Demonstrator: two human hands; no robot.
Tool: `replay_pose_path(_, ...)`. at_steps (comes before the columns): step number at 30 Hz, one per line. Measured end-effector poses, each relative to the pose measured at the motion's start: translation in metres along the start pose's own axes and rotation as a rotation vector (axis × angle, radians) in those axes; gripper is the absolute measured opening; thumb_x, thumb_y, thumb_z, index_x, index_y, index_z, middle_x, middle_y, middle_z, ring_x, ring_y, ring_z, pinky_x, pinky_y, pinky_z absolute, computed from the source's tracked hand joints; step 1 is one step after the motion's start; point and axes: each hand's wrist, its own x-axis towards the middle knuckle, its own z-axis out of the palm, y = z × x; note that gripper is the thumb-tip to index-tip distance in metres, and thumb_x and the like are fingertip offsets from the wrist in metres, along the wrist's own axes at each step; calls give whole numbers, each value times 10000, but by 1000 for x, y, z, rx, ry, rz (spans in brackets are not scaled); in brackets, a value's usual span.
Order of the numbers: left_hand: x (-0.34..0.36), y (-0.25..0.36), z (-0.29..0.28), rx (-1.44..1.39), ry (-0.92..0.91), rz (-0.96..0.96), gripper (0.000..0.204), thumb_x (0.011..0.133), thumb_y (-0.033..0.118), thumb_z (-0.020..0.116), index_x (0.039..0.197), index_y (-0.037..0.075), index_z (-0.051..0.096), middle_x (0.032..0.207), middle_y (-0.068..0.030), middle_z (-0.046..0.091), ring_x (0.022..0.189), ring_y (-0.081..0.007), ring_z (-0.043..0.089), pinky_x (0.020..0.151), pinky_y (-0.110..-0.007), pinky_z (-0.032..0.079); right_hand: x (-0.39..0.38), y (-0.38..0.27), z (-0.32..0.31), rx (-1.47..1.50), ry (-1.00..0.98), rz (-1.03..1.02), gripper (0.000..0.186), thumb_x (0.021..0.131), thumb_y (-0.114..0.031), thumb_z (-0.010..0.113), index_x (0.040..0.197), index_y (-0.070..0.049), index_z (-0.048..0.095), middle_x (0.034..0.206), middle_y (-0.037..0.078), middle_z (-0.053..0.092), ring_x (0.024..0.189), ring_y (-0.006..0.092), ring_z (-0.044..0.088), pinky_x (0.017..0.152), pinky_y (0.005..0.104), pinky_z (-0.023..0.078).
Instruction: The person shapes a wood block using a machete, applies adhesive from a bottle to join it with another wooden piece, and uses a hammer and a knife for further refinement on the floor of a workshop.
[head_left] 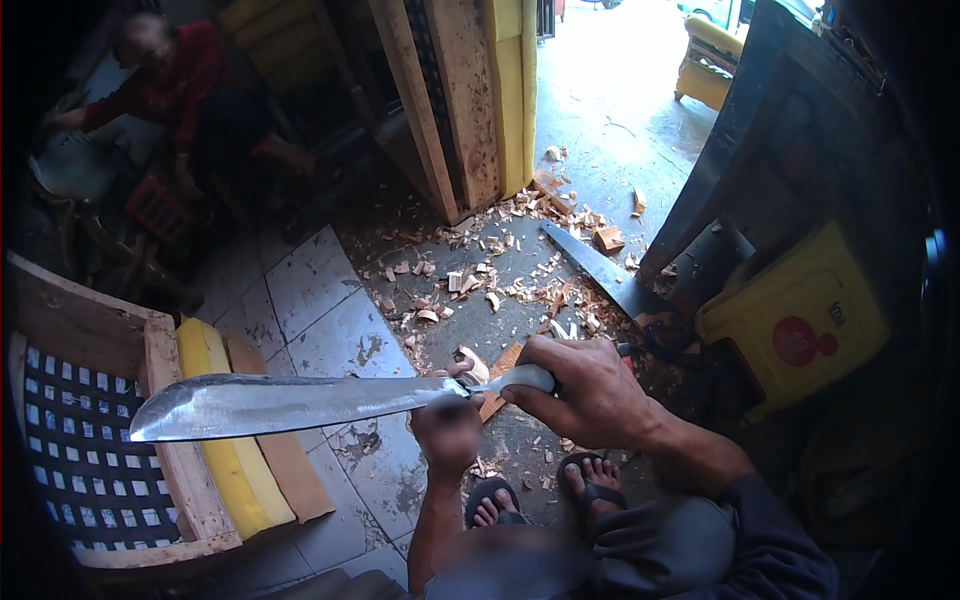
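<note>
A machete [290, 402] with a long, broad metal blade lies across the view, its wide tip pointing left. My right hand [590, 390] is closed around its pale grey handle [527, 378]. My left hand [447, 432] is closed at the base of the blade, next to the handle, with its thumb on the near side and fingertips showing past the far edge. The blade hides part of that hand's grip. Just beyond the handle is a reddish-brown strip of wood [505, 366]; whether a hand touches it cannot be made out.
Wood chips [465, 280] litter the floor, and a handsaw [595, 262] lies among them. At left stands a wooden frame with black webbing [90, 440] and yellow foam [235, 450]. A yellow container [800, 320] is at right. Another person [190, 90] sits far left.
</note>
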Motion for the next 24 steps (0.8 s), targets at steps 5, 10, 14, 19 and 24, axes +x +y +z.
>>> replay_pose_path(5, 0, 1, 1, 0, -2, 3, 528, 902, 59, 761, 1307, 22, 425, 1263, -192, 640, 1084, -184, 643, 968, -327, 511, -1, 0, -1, -6, -13, 15, 250, 872, -197, 724, 967, -10, 588, 791, 198, 672, 728, 388, 686, 640, 473, 517)
replay_pose_path(10, 0, 2, -2, 8, -2, -4, 538, 892, 54, 769, 1304, 15, 425, 1266, -189, 638, 1070, -178, 645, 965, -324, 511, -1, 1, 1, 14, 5, 15, 251, 876, -203, 728, 965, -9, 596, 786, 195, 673, 722, 380, 688, 632, 461, 521)
replay_pose_path(14, -1, 5, 2, -39, 29, -9, 478, 893, 61, 778, 1270, -7, 491, 1255, -173, 646, 1143, -216, 630, 1004, -356, 506, -5, 11, -1, 144, 79, 115, 296, 910, -251, 739, 1003, 6, 625, 753, 166, 669, 682, 289, 698, 605, 416, 522)
replay_pose_path(19, -5, -3, -14, 58, 14, 34, 499, 903, 65, 761, 1282, 28, 438, 1241, -189, 648, 1036, -143, 625, 933, -288, 497, -32, 89, 21, 729, 111, 408, 375, 960, -333, 732, 1142, -17, 648, 880, 14, 659, 717, 68, 595, 612, 248, 490)
replay_pose_path(24, -7, -9, -8, 54, 38, 15, 511, 905, 31, 746, 1297, 55, 419, 1237, -211, 663, 1064, -170, 639, 945, -308, 488, -126, 208, 103, 754, 75, 731, 363, 945, -294, 745, 1186, -40, 649, 948, 16, 665, 854, 93, 613, 757, 288, 509)
